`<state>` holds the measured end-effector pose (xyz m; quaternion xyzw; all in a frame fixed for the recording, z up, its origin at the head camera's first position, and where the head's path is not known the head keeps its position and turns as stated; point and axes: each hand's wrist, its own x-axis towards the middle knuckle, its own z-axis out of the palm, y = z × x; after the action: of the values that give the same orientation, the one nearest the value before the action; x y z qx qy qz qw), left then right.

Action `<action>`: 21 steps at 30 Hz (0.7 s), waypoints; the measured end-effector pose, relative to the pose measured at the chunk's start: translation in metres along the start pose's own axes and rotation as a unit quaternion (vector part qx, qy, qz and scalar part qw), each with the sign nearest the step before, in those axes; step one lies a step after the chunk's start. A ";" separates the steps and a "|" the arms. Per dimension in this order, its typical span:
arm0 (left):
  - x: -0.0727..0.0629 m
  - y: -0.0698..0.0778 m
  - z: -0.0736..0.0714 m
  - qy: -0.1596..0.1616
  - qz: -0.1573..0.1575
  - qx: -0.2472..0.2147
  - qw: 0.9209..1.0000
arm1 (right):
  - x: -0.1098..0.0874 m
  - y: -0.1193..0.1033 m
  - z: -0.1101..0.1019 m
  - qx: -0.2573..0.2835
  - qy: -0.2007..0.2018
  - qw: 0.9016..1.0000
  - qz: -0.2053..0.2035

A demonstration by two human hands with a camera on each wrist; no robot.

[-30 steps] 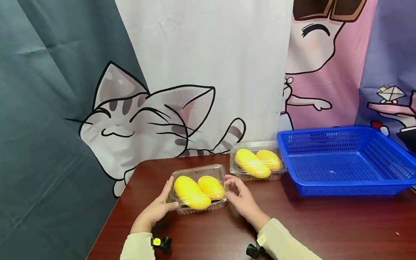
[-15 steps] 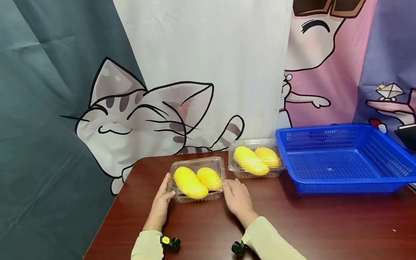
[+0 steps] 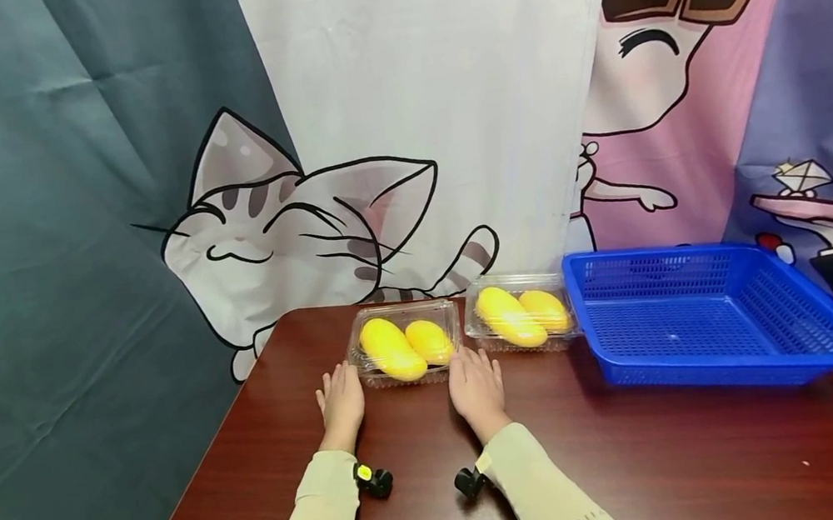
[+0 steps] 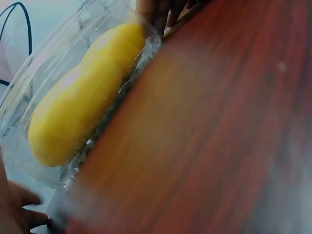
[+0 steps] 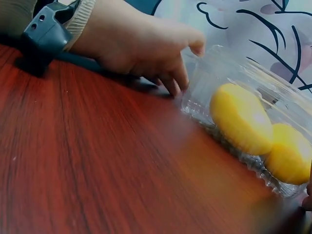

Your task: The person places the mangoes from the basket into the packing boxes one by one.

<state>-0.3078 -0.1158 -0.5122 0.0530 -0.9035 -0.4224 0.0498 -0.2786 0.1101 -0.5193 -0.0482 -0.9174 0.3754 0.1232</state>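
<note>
A clear plastic clamshell box (image 3: 431,310) lies on the table with two yellow mangoes, a longer one (image 3: 393,350) and a shorter one (image 3: 429,342), inside. My left hand (image 3: 342,401) is at its front left corner, fingers pointing forward. The right wrist view shows the left hand's (image 5: 146,53) thumb and fingertips right at the box's end. At the front right corner is my right hand (image 3: 477,384), its fingers extended forward and partly hidden behind its back. In the left wrist view, only dark fingers of the right hand (image 4: 158,12) show beyond the mangoes.
Just right of this box stands a second clear clamshell box (image 3: 528,284), also with two yellow mangoes. A blue perforated plastic basket (image 3: 706,373) sits farther right on the reddish-brown table (image 3: 678,469). A printed curtain (image 3: 493,119) hangs behind the table's back edge.
The near box has slid away toward the table's back edge, beside the second box. Both hands followed it forward; their fingers moved from its sides to its front corners.
</note>
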 end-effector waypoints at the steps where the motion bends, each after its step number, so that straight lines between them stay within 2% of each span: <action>1: -0.001 0.002 0.001 -0.004 -0.004 0.005 1.000 | 0.000 -0.001 0.001 0.000 0.000 1.000 0.002; 3: -0.002 0.004 0.004 -0.010 -0.011 0.000 1.000 | 0.000 -0.002 0.002 0.002 0.003 1.000 0.008; 9: -0.004 0.010 0.012 -0.003 -0.043 -0.060 0.997 | -0.002 -0.005 0.005 0.013 0.026 0.999 0.020; 16: -0.001 0.012 0.017 0.008 -0.032 -0.053 0.998 | 0.002 -0.004 0.007 0.011 0.037 0.999 0.028; 21: 0.001 0.010 0.014 0.019 -0.032 -0.052 0.998 | -0.001 -0.002 0.004 -0.007 0.004 1.000 0.011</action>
<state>-0.3112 -0.0988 -0.5138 0.0872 -0.8769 -0.4693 0.0562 -0.2789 0.1065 -0.5208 -0.0612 -0.9188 0.3702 0.1226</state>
